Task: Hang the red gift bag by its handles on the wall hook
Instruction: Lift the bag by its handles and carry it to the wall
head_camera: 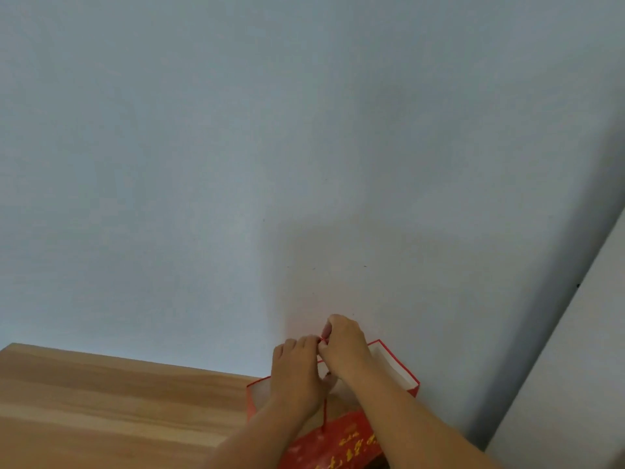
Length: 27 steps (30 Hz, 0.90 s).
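Pale blue-grey painted wall [236, 147] fills most of the view, with a light wooden worktop [101, 401] at lower left. Left hand [297, 374] and right hand [343, 340] meet above the open red paper gift bag with gold lettering [338, 438]. Fingers of both are pinched closed on its thin red cord handles [324, 339], close to the wall; no hook discernible.

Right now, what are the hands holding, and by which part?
Both hands, left hand and right hand, pinch the thin red handles of the red gift bag, gathered together above its open top. No hook is visible.
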Motion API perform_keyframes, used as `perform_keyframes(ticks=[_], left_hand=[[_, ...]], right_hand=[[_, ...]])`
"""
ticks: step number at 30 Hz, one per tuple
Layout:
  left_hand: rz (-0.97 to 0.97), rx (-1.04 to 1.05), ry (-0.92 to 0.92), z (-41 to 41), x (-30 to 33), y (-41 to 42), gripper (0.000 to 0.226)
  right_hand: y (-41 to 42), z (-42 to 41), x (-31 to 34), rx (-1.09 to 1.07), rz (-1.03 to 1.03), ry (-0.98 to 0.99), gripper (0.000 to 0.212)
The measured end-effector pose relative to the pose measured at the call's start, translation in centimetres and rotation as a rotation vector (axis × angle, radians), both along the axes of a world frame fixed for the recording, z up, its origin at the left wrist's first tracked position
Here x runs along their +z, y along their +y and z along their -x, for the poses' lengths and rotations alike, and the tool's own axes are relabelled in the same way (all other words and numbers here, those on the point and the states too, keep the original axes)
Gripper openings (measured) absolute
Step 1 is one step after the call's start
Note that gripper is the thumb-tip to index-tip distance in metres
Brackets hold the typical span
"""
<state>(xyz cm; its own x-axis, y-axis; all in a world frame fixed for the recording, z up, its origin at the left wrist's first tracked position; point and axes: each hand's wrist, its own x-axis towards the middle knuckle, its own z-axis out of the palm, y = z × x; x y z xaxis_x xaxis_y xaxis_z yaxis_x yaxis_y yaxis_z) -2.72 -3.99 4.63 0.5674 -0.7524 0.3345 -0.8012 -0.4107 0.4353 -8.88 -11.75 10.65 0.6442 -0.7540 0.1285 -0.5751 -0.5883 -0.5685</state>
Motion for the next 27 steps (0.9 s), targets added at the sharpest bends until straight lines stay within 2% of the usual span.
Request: perform_keyframes(ticks=[2, 3, 8, 10, 14, 16, 19, 22, 24, 27], left_hand=[[-0.014, 0.004, -0.083, -1.0, 0.3, 0.0, 0.019], [-0.034, 0.011, -0.103, -1.5, 0.6, 0.1, 0.014], [-0.095, 0.005, -0.157, -3.0, 1.4, 0.3, 0.017], [-0.093, 0.012, -0.152, -2.9, 1.4, 0.4, 0.018], [-0.107, 0.035, -0.168, -3.1, 1.4, 0.7, 0.017], [-0.079, 0.042, -0.153, -3.1, 1.5, 0.8, 0.015], [-0.081, 0.014, -0.19, -3.0, 1.6, 1.0, 0.011], [-0.139, -0.009, -0.252, -3.8, 1.8, 2.4, 0.008], [-0.162, -0.02, -0.261, -4.8, 1.9, 3.9, 0.008], [-0.14, -0.018, -0.277, -5.9, 2.7, 6.3, 0.006]], right_hand=[[-0.5, 0.6, -0.1, 0.078, -0.133, 0.012, 0.008], [-0.7, 1.0, -0.2, 0.123, -0.214, 0.028, 0.011], [-0.8, 2.0, -1.1, 0.248, -0.516, 0.037, 0.024], [-0.6, 2.1, -1.3, 0.286, -0.548, 0.041, 0.032], [-1.0, 2.7, -1.1, 0.319, -0.423, 0.095, 0.045], [-1.1, 2.9, -1.2, 0.376, -0.391, 0.125, 0.034], [-1.3, 2.7, -2.1, 0.399, -0.042, 0.171, 0.01], [-2.0, 3.5, -2.0, 0.375, 0.409, 0.231, 0.008], [-2.6, 4.1, -1.8, 0.407, 0.522, 0.222, 0.011], [-2.2, 3.8, -1.7, 0.453, 0.565, 0.141, 0.012]])
